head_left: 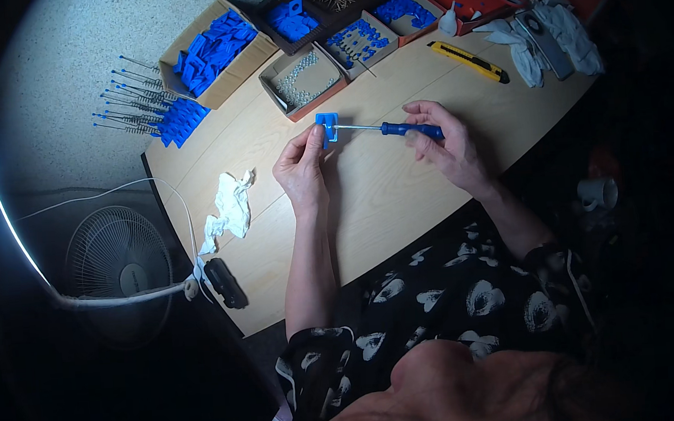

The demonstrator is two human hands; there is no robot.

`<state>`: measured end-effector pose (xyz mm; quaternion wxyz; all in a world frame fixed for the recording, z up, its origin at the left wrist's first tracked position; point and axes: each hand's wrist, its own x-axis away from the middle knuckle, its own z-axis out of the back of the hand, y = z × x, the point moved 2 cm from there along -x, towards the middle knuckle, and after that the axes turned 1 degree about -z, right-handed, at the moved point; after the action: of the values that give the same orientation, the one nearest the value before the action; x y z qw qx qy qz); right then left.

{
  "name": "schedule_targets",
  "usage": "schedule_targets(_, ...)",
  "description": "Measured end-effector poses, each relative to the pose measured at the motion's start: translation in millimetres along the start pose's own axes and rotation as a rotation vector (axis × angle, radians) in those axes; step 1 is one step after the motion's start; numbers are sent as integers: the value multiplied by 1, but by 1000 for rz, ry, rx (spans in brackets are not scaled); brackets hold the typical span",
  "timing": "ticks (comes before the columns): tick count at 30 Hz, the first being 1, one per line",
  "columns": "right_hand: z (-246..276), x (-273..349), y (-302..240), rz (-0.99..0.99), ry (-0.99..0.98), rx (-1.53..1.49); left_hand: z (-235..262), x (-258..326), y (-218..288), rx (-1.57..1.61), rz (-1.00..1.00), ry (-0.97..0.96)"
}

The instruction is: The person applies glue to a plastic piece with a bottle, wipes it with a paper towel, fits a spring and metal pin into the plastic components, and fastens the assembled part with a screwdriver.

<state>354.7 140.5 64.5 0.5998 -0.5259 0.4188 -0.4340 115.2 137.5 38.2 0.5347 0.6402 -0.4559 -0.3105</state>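
Note:
My left hand (304, 170) pinches a small blue plastic part (331, 119), square and plate-like, between thumb and fingers above the table. From the right, the metal shaft of a screwdriver (400, 129) with a dark blue handle reaches to the part. My right hand (454, 149) has its fingers and thumb curled loosely about the handle's end. The shaft lies nearly level, its tip at the middle of the blue part. Whether a screw sits under the tip is too small to tell.
Beyond my hands stand a box of small metal pieces (304, 81), a carton of blue parts (215, 52) and several more bins. Blue pieces with springs and rods (181, 121) lie far left. A yellow utility knife (467, 61), phone (544, 43), crumpled white cloth (232, 205) and black object (225, 283) also lie there.

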Motion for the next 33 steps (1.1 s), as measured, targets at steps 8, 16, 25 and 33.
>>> schedule_targets(8, 7, 0, 2, -95, -43, -36, 2, 1, -2, -37, -15, -21)
schedule_targets(16, 2, 3, 4, 83, -23, -7, 4, -2, -3, -13, -24, -6)
schedule_targets(25, -8, 3, 3, 130, 87, 20, 2, -2, -2, 8, -26, 1)
schedule_targets(33, 0, 0, 6, -170, -54, -131, 4, -1, -1, -11, -13, -1)
